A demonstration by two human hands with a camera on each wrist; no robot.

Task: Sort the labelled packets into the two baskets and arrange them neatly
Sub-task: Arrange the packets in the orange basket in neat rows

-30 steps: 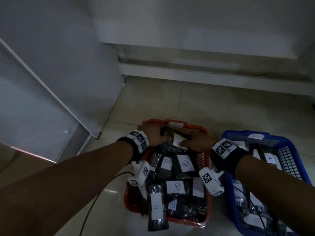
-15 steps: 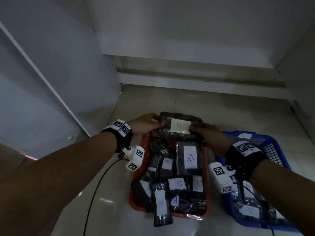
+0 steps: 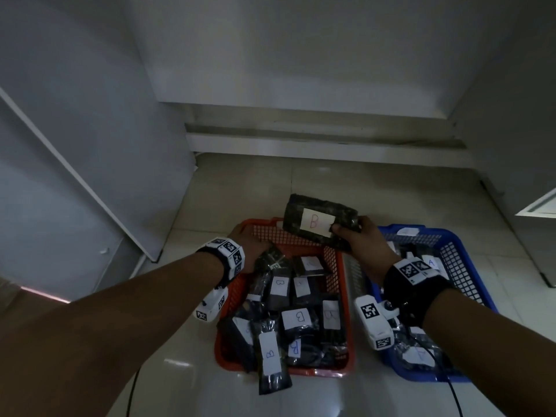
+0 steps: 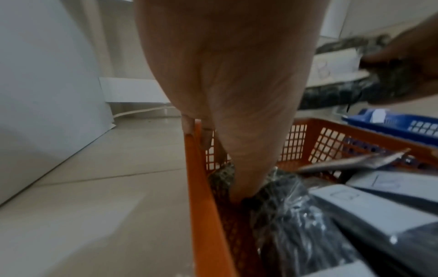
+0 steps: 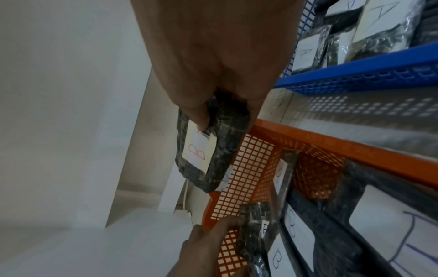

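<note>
While left hand (image 3: 249,245) fingertips are hidden inside the orange basket (image 3: 346,299), grip undeterminable, the right hand (image 3: 365,251) pinches a B-labelled packet (image 3: 319,222) above its far rim.

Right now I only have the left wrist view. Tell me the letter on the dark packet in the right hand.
Observer: The white label reads B in red. The right hand pinches that dark plastic-wrapped packet above the orange mesh basket.
Operator: Report what the blue basket holds.
Observer: The blue mesh basket holds packets labelled A.
Operator: Check the orange one's labels.
Observer: Every readable label there says B.
</note>
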